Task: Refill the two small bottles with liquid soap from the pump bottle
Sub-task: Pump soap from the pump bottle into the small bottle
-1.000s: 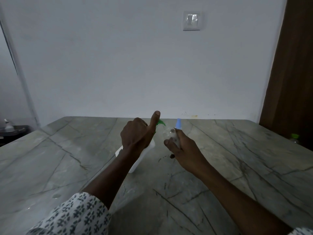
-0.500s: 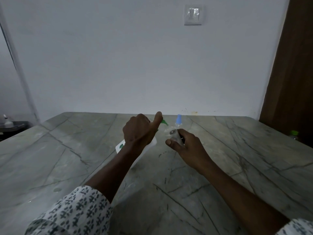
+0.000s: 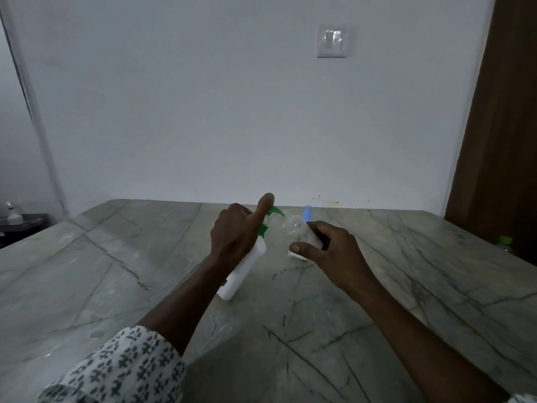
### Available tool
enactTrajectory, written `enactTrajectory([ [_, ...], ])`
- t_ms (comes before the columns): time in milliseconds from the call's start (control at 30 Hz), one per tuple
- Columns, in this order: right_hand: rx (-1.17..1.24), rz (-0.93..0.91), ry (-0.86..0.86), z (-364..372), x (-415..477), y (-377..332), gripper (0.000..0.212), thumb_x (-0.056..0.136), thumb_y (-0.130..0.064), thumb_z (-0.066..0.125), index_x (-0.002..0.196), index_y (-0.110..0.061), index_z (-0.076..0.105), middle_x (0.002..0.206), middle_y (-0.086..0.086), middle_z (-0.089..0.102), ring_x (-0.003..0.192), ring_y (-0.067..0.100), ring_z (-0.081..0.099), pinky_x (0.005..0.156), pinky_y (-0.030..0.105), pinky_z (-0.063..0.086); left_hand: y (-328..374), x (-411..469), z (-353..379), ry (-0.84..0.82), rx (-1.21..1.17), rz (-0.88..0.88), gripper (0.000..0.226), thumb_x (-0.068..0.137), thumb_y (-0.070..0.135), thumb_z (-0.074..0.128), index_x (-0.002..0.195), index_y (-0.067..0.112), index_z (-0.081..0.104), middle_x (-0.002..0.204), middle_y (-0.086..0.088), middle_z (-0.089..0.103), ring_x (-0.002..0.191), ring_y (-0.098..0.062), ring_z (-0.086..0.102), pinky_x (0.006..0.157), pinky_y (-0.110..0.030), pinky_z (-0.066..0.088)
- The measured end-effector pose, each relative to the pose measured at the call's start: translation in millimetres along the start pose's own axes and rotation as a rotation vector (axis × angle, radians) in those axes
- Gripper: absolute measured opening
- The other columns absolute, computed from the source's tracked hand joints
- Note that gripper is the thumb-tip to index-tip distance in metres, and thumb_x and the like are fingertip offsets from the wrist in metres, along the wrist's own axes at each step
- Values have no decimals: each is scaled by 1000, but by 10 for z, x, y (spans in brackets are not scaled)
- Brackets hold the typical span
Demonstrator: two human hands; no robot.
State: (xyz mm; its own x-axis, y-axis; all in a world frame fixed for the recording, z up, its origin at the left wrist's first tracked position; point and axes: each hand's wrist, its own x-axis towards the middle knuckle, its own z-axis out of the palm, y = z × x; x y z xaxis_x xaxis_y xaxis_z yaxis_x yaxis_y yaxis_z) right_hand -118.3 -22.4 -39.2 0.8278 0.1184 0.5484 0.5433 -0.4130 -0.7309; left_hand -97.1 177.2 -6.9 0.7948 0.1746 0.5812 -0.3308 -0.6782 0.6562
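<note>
My left hand (image 3: 236, 234) grips the neck of a white pump bottle (image 3: 242, 271) with a green pump head (image 3: 271, 216). The bottle is tilted to the right, and my thumb is raised above the pump. My right hand (image 3: 328, 251) holds a small clear bottle (image 3: 299, 232), tilted with its mouth close to the green nozzle. A second small bottle with a light blue cap (image 3: 308, 213) stands on the marble table (image 3: 406, 286) just behind my right hand, mostly hidden by it.
The table runs back to a white wall with a light switch (image 3: 332, 40). A wooden door (image 3: 505, 126) stands at the right, with a green-capped bottle (image 3: 505, 242) low beside it. A dark stand with items (image 3: 14, 221) is at far left.
My thumb pressed the pump down half a second ago and is raised off it again now. The pump bottle leans further right. The small clear bottle stays at the nozzle.
</note>
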Motion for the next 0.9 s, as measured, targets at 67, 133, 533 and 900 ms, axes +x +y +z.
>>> enactTrajectory([
  [67, -8, -7, -15, 37, -19, 0, 51, 79, -39, 77, 126, -21, 65, 114, -6, 72, 99, 7, 68, 86, 26, 57, 15, -14, 6, -1, -19, -8, 125, 55, 104, 21, 75, -11, 67, 73, -18, 72, 67, -34, 67, 72, -48, 55],
  [133, -24, -14, 1, 49, -26, 17, 52, 81, -35, 76, 129, -20, 63, 117, -6, 71, 101, 8, 67, 87, 25, 56, 35, -26, 8, 12, 20, -3, 122, 58, 103, 22, 70, -11, 64, 70, -17, 71, 62, -32, 65, 69, -45, 53],
  [533, -38, -58, 18, 19, -43, 49, 44, 84, -42, 72, 124, -25, 63, 103, -8, 72, 78, 0, 69, 67, 14, 53, 10, -19, 31, 14, 56, 9, 107, 68, 93, 20, 63, -7, 58, 63, -14, 66, 59, -28, 60, 68, -41, 50],
  [900, -93, -26, -19, 54, -49, 41, 58, 83, -30, 76, 136, -20, 55, 114, 1, 69, 95, 16, 67, 78, 26, 57, 15, -7, 11, 51, 44, -22, 80, 74, 83, 27, 49, 9, 43, 54, -5, 56, 56, -25, 54, 58, -34, 40],
])
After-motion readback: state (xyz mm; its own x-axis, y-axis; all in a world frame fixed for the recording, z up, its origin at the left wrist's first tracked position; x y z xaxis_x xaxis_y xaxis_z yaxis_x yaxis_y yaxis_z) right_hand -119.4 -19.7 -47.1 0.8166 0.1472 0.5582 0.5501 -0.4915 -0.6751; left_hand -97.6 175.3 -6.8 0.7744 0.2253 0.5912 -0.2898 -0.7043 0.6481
